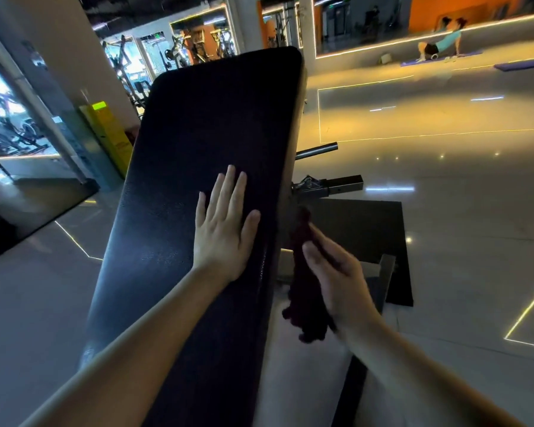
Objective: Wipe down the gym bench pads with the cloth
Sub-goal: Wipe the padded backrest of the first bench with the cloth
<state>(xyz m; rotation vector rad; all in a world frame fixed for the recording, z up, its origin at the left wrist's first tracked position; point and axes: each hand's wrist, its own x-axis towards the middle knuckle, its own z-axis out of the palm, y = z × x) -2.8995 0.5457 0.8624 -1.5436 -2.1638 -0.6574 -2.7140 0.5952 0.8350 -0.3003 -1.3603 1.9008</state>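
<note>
A long black bench pad (204, 124) runs up the middle of the head view, tilted as a backrest. My left hand (225, 226) lies flat on its right half, fingers spread, holding nothing. My right hand (336, 275) presses a dark maroon cloth (305, 291) against the pad's right side edge. The cloth hangs down in folds below my palm. Part of it is hidden behind my fingers.
The bench's metal frame (330, 184) and a bar (318, 151) stick out to the right over a black floor mat (367, 238). A yellow stand (108, 134) is at the left. Exercise machines (173, 53) stand far behind. A person (441, 41) exercises on a mat at far right.
</note>
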